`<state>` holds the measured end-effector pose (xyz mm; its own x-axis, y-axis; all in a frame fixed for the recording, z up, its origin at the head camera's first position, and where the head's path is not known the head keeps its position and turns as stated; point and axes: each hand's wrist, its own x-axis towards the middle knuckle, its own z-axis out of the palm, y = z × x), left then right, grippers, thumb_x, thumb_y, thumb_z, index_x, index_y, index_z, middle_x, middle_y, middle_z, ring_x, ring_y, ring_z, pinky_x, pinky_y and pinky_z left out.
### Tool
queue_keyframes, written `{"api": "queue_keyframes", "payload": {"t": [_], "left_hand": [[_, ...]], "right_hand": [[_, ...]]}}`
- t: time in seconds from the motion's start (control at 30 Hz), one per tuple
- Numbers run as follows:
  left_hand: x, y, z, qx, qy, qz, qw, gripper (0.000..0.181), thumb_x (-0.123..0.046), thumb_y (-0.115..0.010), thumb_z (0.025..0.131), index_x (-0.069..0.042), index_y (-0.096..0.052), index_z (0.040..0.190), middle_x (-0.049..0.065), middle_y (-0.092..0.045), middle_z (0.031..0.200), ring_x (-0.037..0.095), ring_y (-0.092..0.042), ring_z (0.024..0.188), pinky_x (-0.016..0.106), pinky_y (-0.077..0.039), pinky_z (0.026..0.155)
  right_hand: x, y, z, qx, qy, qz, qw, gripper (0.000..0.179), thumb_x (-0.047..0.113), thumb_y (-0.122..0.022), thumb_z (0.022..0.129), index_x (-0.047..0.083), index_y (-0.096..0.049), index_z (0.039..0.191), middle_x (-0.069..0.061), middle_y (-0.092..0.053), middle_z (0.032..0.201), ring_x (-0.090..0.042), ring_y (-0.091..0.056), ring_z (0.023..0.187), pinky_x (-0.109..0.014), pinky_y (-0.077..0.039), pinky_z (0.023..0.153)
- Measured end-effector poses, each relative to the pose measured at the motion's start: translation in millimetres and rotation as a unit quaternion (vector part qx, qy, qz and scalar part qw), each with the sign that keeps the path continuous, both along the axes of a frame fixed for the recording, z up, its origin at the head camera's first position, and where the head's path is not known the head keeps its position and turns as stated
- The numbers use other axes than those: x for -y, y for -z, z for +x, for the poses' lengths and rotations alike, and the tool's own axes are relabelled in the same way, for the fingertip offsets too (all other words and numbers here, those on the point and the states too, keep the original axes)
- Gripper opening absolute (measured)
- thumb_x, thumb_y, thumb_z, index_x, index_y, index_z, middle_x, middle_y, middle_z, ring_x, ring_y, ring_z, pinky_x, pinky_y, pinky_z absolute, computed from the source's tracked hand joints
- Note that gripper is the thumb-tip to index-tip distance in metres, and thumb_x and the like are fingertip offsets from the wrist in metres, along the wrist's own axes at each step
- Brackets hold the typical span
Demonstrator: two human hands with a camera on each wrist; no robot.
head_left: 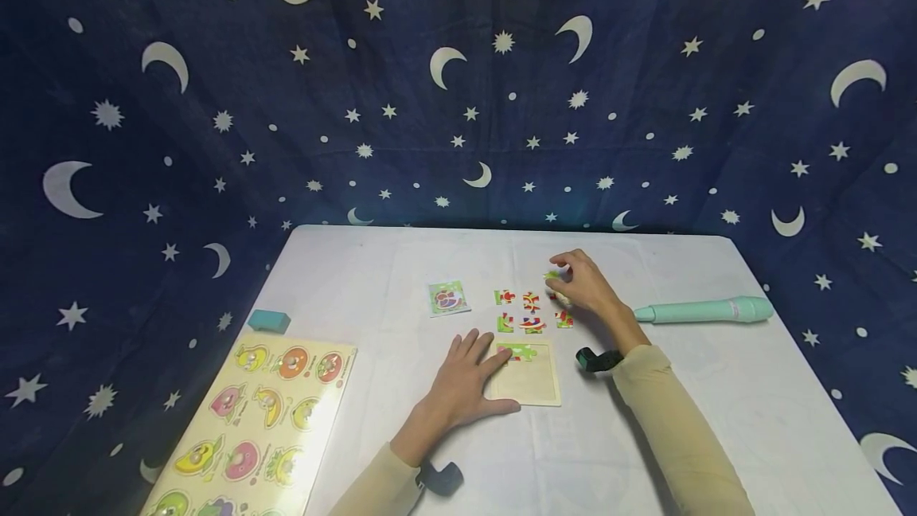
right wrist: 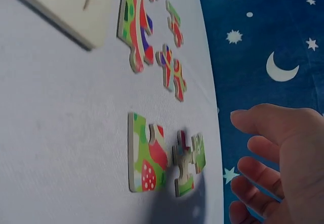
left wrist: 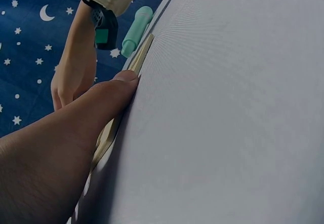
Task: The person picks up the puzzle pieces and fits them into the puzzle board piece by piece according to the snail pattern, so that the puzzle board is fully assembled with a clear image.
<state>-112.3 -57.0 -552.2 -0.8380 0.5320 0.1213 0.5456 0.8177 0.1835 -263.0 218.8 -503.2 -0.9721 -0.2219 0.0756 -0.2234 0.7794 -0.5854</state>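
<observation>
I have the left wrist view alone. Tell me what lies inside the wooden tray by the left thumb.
Observer: The head view shows at least one green-patterned puzzle piece at the far side of the tray.
Operator: Report whether the right hand holds anything.
Observer: In the right wrist view I can see nothing held in it.
Operator: Now name what lies at the left side of the table.
Observer: In the head view, a fruit board lies there, with a teal block just beyond its far edge.
</observation>
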Motion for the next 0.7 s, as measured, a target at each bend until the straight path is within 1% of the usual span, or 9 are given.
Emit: {"api": "queue_keyframes", "payload": {"t": [0.3,0.47,0.63,0.7], "left_hand": [[-1.1,0.3,-0.1,0.002,-0.003,-0.001,1.0000,0.085,-0.083,-0.053,0.080,-0.034,-0.046,0.150,0.005,-0.041,0.157,0.032,-0.032,0.150,0.052,-0.026,0.125],[-1.0,-0.7,0.0,0.000,-0.002,0.000,1.0000,0.085,-0.082,-0.053,0.080,-0.034,-0.047,0.150,0.006,-0.042,0.156,0.032,-0.032,0.150,0.052,-0.026,0.125],[-0.5,-1.4,-0.4,0.001,-0.002,0.000,1.0000,0.085,-0.082,-0.053,0.080,-0.033,-0.047,0.149,0.006,-0.041,0.156,0.033,-0.033,0.150,0.053,-0.027,0.125],[-0.3,-1.3,-0.5,0.002,-0.002,-0.001,1.0000,0.085,-0.082,-0.053,0.080,-0.033,-0.047,0.150,0.006,-0.041,0.156,0.033,-0.032,0.150,0.053,-0.027,0.125]], "right_hand": [[-4.1,1.0,-12.4,0.016,0.002,0.011,0.9998,0.049,0.021,-0.073,0.088,-0.002,-0.061,0.130,-0.022,-0.057,0.123,-0.033,-0.056,0.104,-0.050,-0.050,0.095],[-4.5,3.1,-18.8,0.033,-0.005,0.032,0.9989,0.048,0.020,-0.072,0.089,-0.003,-0.061,0.129,-0.022,-0.058,0.121,-0.034,-0.056,0.106,-0.050,-0.048,0.098],[-4.8,4.9,-23.5,0.070,-0.011,0.046,0.9965,0.047,0.023,-0.072,0.089,-0.001,-0.063,0.129,-0.021,-0.058,0.122,-0.033,-0.056,0.110,-0.052,-0.047,0.103],[-4.9,5.4,-24.7,0.083,-0.014,0.047,0.9953,0.046,0.023,-0.073,0.089,0.000,-0.064,0.128,-0.020,-0.058,0.122,-0.033,-0.055,0.110,-0.052,-0.047,0.104]]}}
